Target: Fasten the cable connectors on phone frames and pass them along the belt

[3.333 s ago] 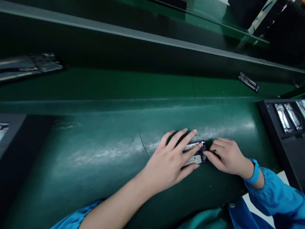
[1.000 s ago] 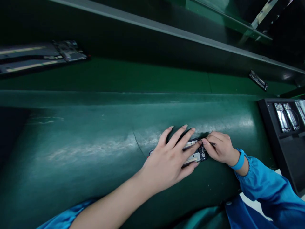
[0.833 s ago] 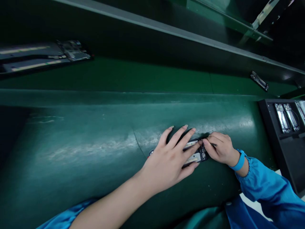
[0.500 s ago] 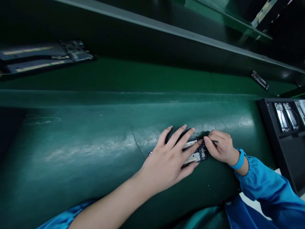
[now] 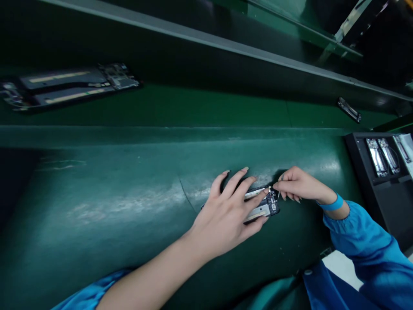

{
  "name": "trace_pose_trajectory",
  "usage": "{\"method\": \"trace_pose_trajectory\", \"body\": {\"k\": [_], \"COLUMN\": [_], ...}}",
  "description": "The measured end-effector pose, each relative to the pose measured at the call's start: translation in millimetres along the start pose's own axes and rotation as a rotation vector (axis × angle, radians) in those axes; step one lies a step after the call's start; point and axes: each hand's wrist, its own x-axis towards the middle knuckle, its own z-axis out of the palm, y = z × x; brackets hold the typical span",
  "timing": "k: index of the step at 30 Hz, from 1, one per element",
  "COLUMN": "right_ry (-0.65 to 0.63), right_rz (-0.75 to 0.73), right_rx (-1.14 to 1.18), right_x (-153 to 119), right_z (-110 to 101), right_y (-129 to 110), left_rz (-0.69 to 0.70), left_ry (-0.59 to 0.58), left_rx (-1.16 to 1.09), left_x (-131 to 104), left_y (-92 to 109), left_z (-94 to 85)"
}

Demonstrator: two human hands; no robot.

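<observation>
An opened phone body with a bare circuit board at its right end lies on the green mat. Spread over it is my left hand, its fingers apart and the index fingertip by the top of the board; the palm hides the phone's left part. My right hand is at the board's upper right corner, thumb and fingers pinching a thin metal tool. The tool slants down beside the phone's right edge. Its kind is too small to tell.
Behind the mat, a long phone body lies at far left and a smaller phone body at far right. A black tray at the right holds several phone bodies. A dark ledge with a grey edge runs across the back.
My right hand has turned, and its thin tool now points downward instead of sideways. The left hand stays on the phone body with its fingers slightly shifted. The view has moved a little.
</observation>
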Motion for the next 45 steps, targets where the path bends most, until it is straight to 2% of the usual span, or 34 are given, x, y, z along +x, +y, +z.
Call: {"method": "trace_pose_trajectory", "body": {"k": [2,4,11,14,16,20,22,25,30,45], "right_ry": [-0.104,-0.131,-0.092,-0.108,-0.119,-0.134,-0.143,-0.147,-0.141,-0.153], "right_rz": [0.09,0.126,0.19,0.169,0.18,0.194,0.185,0.191,0.216,0.205], "right_rx": [-0.026,-0.04,-0.107,-0.136,-0.141,-0.128,-0.122,-0.111,-0.107,-0.103], "right_x": [2.0,4.6,11.6,11.4,11.0,12.6,13.8,14.6,14.3,14.3], "right_z": [-3.9,-4.2,2.0,2.5,2.4,2.3,2.5,2.8,3.7,3.3], "right_y": [-7.0,-12.4,-22.2,-25.6,-26.2,-21.8,-19.3,-18.2,-18.8,-16.5], "left_rz": [0.04,0.063,0.099,0.085,0.009,-0.242,-0.307,-0.346,-0.357,-0.332], "left_ry": [0.031,0.054,0.006,-0.023,-0.082,-0.289,-0.323,-0.304,-0.284,-0.335], "left_rx": [0.018,0.035,0.03,-0.026,-0.086,-0.24,-0.327,-0.385,-0.377,-0.401], "left_x": [-1.1,-1.7,0.2,2.0,1.9,-4.6,-8.9,-12.3,-9.8,-0.2], "left_y": [0.1,-0.4,1.4,-3.0,-14.9,-51.4,-64.8,-71.3,-65.8,-68.4], "left_z": [2.3,3.6,3.9,-3.8,-16.5,-48.5,-56.7,-54.8,-45.6,-50.0]}}
